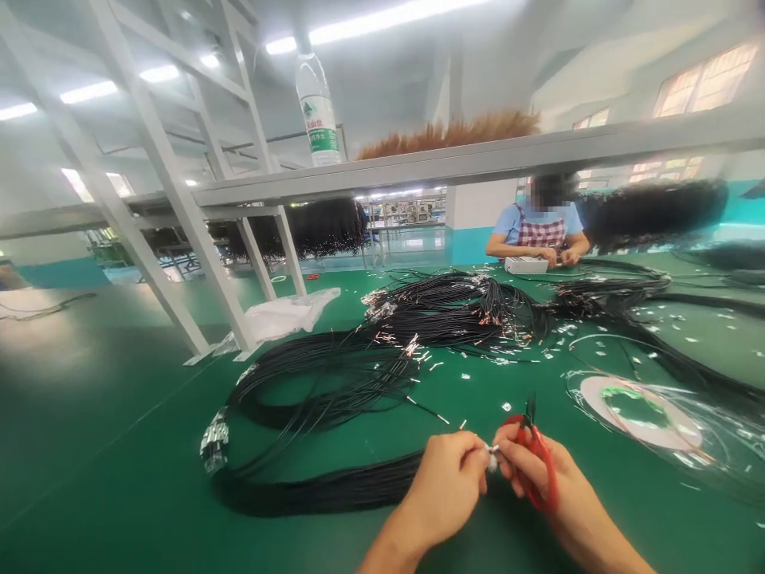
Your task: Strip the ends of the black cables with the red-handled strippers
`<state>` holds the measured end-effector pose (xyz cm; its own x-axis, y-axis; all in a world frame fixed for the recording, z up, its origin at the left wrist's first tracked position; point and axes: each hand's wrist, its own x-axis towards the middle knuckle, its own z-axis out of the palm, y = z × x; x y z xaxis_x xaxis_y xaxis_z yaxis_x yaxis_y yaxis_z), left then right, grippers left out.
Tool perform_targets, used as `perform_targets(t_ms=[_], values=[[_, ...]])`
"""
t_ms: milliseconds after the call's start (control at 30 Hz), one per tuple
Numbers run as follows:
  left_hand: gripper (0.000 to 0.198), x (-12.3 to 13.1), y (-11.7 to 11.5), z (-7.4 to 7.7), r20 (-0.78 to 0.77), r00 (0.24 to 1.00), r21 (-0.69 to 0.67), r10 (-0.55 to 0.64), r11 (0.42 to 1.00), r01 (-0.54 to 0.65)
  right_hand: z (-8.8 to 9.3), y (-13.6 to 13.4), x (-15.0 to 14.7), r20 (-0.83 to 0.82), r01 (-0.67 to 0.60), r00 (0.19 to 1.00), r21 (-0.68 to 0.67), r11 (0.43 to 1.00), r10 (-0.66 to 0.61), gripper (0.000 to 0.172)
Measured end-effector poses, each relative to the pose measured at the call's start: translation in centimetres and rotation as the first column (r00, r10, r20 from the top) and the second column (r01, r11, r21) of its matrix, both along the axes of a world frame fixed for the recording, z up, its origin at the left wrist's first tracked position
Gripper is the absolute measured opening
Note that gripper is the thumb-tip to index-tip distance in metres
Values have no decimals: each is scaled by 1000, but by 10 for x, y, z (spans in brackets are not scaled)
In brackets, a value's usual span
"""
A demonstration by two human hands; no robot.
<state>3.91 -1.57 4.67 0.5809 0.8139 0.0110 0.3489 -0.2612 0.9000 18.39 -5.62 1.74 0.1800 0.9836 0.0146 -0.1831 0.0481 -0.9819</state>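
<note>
At the front of the green table [137, 446], my left hand [442, 482] is closed, pinching a black cable near its end. A thick bundle of black cables [323, 493] runs to it from the left. Close against it, my right hand [562, 470] is closed around red-handled scissors [548, 482], whose dark blades point up and away. Its thumb and forefinger also pinch a small white tip [493, 449] between the two hands. The fingers partly hide the cable end. The bundle loops left, where silvery-white wrapping [215, 440] binds it.
More black cables with bare ends [454, 311] lie behind my hands. To the right are a white ring-shaped reel [598, 399] and scattered white scraps. A metal rack [203, 271] bears a water bottle [319, 119]. Across the table sits a person [541, 231] beside a white box [526, 265].
</note>
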Motion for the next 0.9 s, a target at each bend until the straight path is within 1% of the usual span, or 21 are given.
perform_targets(t_ms=[100,233,300,400,500,567,667,767,900], values=[[24,-3,3,-5,22,1000,-103,-14,995,16,-3,0,0,48,-5,999,10,1000,5,32],[17,-2,5,-11,102,995,-233,-2,972,26,-3,1,-1,70,-22,997,14,1000,21,33],[13,0,6,-15,146,989,-248,25,969,12,-3,1,-2,82,-26,996,9,1000,25,34],[9,3,5,-19,161,982,-154,96,985,-71,-3,2,-2,76,2,997,3,1000,-2,34],[13,4,2,-19,125,980,16,152,988,-155,-3,2,1,46,70,997,-14,997,-69,33],[17,4,0,-18,104,980,148,171,971,-185,-1,1,2,32,101,995,-40,994,-99,35],[19,5,-3,-18,76,982,291,174,938,-189,1,1,2,42,75,996,-78,994,-72,39],[18,5,-4,-23,44,985,326,167,929,-173,3,3,-1,62,24,998,-94,995,-18,41],[16,6,-2,-30,13,982,327,187,927,-181,1,7,-4,56,2,998,-83,997,3,40]])
